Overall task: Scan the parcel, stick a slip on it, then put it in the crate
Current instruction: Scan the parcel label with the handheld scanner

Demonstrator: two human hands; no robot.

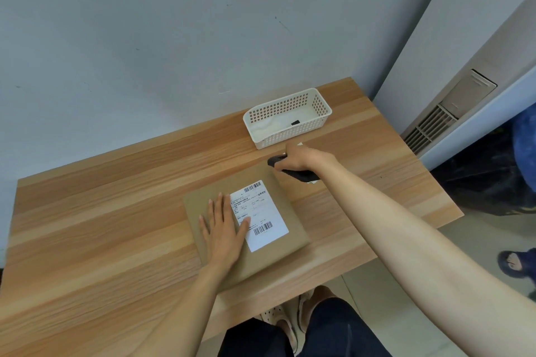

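Observation:
A flat brown parcel (278, 200) lies on the wooden table (101, 211), with a white slip (265, 222) bearing barcodes on its top. My left hand (224, 230) rests flat on the parcel, fingers spread, its thumb on the slip's left edge. My right hand (304, 159) is closed around a black scanner (300, 174) just beyond the parcel's far right corner. The white perforated crate (290, 124) stands behind my right hand, near the wall.
A small dark item and something white lie inside the crate. The table's right edge runs close to my right forearm. A wall vent (432, 127) and another person's foot (514, 264) are at the right. My legs and shoes show below the front edge.

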